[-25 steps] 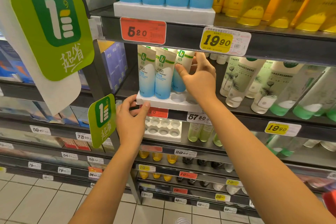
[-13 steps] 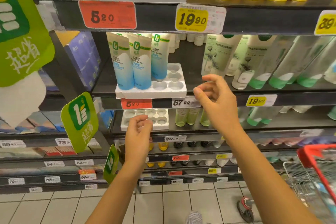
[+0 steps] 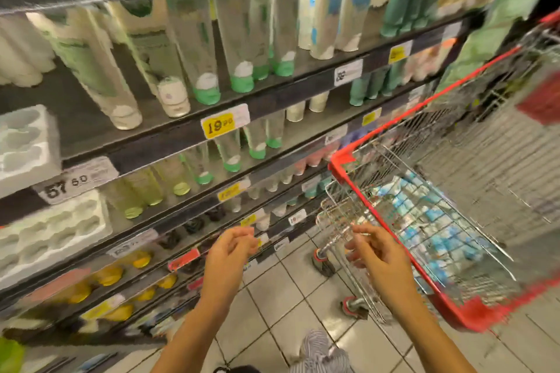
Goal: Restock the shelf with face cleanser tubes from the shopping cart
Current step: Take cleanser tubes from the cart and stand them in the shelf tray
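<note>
The view is blurred by motion. A red-rimmed wire shopping cart stands at the right, with several blue-and-white face cleanser tubes lying in its basket. My left hand hangs in front of the lower shelves, fingers loosely curled, holding nothing. My right hand is just outside the cart's near-left corner, fingers loosely bent, also holding nothing. The white foam tray with round holes sits on the shelf at the far left edge; the tubes standing in it are out of view.
Shelves of green-capped and white tubes run along the left and top, with yellow price tags. A second white foam tray sits one shelf lower. Tiled floor lies below, with my striped shoe on it.
My view has swung right and down from the tray to the cart. Both hands left the tray, dropped and moved toward the cart, holding nothing.
</note>
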Tool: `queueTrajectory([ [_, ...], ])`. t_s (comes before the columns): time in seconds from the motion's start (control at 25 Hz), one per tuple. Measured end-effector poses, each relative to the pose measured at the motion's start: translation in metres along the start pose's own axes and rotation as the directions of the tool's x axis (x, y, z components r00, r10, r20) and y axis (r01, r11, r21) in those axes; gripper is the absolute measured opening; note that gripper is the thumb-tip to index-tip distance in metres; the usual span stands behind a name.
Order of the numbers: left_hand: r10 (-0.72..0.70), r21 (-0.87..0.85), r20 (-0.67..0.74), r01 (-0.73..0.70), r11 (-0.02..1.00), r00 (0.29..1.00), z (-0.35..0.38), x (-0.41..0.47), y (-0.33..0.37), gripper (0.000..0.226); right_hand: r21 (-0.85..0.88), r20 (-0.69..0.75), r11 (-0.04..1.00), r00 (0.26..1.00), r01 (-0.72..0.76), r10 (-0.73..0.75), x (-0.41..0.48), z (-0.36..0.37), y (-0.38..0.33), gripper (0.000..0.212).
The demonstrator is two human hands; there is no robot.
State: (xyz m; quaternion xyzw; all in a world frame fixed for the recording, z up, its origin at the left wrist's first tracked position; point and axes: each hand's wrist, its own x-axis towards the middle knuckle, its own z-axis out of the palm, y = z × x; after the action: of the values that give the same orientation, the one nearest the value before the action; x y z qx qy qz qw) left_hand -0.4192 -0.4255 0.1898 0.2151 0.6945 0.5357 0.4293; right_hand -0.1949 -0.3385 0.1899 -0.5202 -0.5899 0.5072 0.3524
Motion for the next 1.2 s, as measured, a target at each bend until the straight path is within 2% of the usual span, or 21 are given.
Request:
queueTrajectory([
  [0.28,-0.028,0.032,0.288,0.02,0.999,0.957,0.155,0.027,0.037,0.016,-0.005,-0.231,0.998,0.971,-0.059,0.057,0.036,-0.141,0.028,0.015],
  [0.36,0.002,0.044,0.361,-0.02,0.999,0.933,0.194,0.041,0.053,0.017,0.033,-0.307,0.997,0.949,-0.064,0.071,0.052,-0.172,0.031,0.017],
  [0.56,0.108,0.056,0.539,-0.164,0.985,0.835,0.304,0.099,0.099,0.017,0.092,-0.493,0.994,0.864,-0.065,0.102,0.111,-0.228,0.045,0.016],
  [0.72,0.13,0.094,0.674,-0.26,0.961,0.727,0.401,0.157,0.119,0.016,0.117,-0.606,0.982,0.772,-0.148,0.189,0.168,-0.261,0.069,0.012],
  [0.84,0.083,0.186,0.758,-0.336,0.923,0.647,0.471,0.196,0.116,0.017,0.187,-0.667,0.96,0.69,-0.21,0.281,0.21,-0.287,0.089,0.012],
  [0.96,0.001,0.307,0.796,-0.405,0.861,0.605,0.528,0.232,0.094,0.02,0.206,-0.708,0.927,0.606,-0.314,0.363,0.243,-0.311,0.113,0.011],
  [1.2,-0.202,0.547,0.791,-0.519,0.657,0.577,0.603,0.301,-0.003,0.026,0.324,-0.593,0.778,0.525,-0.538,0.61,0.293,-0.344,0.208,0.013],
])
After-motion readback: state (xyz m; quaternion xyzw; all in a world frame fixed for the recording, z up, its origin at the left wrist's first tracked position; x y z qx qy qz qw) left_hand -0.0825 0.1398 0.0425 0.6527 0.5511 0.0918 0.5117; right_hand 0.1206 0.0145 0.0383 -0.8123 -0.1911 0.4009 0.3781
